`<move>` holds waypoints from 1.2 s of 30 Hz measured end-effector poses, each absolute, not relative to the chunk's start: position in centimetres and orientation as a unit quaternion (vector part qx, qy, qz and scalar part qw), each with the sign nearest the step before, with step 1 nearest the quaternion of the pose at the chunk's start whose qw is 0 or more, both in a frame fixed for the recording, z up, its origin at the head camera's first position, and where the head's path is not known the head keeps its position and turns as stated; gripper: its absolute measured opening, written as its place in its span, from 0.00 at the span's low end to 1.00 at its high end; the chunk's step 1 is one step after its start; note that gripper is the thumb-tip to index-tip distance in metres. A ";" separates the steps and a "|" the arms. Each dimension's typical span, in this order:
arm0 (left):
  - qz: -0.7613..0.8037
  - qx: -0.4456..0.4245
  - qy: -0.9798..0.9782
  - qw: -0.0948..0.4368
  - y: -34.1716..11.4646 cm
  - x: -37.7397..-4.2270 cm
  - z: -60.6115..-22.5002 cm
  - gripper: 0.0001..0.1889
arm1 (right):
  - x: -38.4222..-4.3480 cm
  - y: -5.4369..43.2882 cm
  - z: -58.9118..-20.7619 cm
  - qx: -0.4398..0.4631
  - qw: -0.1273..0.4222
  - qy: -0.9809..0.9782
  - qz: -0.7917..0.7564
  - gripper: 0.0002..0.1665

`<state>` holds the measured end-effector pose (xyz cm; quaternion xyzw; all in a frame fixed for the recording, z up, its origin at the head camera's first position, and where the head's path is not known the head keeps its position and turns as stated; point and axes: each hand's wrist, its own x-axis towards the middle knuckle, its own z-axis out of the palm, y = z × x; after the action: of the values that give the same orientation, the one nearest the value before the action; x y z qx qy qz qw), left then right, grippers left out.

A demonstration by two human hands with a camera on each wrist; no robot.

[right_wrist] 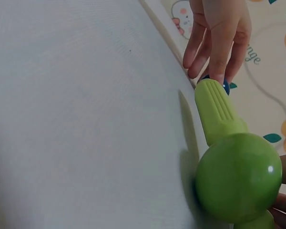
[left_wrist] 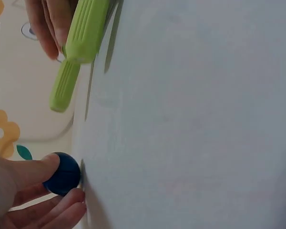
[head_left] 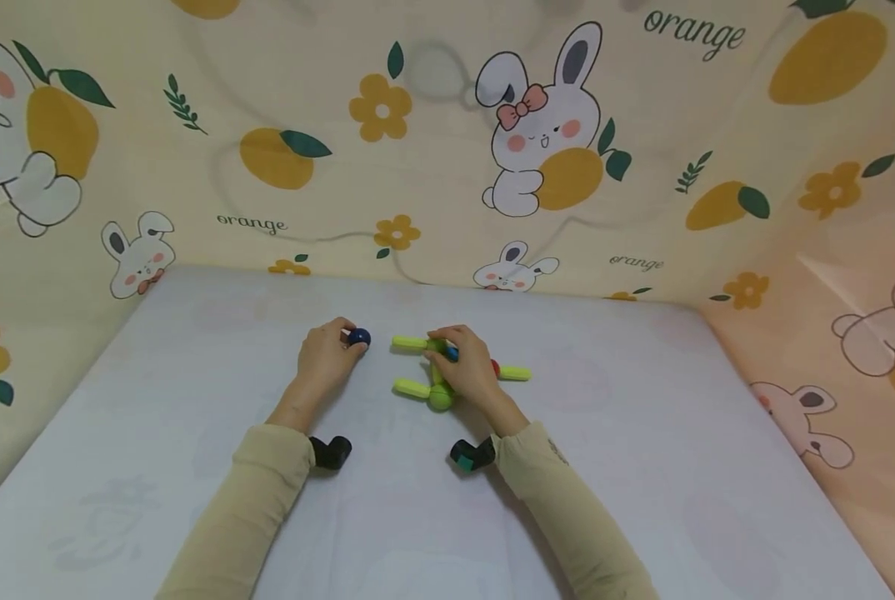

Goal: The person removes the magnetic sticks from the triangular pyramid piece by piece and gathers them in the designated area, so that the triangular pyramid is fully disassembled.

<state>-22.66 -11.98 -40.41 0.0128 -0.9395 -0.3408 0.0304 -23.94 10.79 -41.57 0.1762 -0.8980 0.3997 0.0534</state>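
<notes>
Between thumb and fingers, my left hand [head_left: 324, 358] pinches a dark blue ball [head_left: 359, 337], low over the white table; the left wrist view shows the ball [left_wrist: 63, 175] up close. My right hand [head_left: 466, 365] grips a toy construction of balls and rods from above. Its near green ball [head_left: 441, 397] and two yellow-green rods [head_left: 412, 388] pointing left are visible. A red ball [head_left: 496, 367] with another rod [head_left: 516, 374] shows on its right, and a blue piece [head_left: 452, 354] peeks out under my fingers. A gap separates the dark blue ball from the rods' tips. My right hand hides the construction's middle.
The white tabletop [head_left: 387, 517] spreads around both hands. A cloth printed with rabbits and oranges [head_left: 432, 183] rises behind and at the sides. Black wrist-worn devices [head_left: 331, 452] sit at both cuffs.
</notes>
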 end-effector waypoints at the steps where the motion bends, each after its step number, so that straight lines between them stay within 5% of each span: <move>1: -0.342 0.015 -0.939 0.034 -12.1 -22.8 -40.4 0.20 | -23.9 10.8 -41.6 0.176 0.057 -0.898 0.400 0.19; 36: -0.325 0.035 -0.943 0.065 -12.6 -24.3 -41.1 0.27 | -22.9 11.5 -41.6 0.170 0.074 -0.899 0.396 0.16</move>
<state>-24.33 -12.57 -41.12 0.0348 -0.9429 -0.3248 0.0654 -22.95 11.49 -41.64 0.1703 -0.8993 0.3959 0.0738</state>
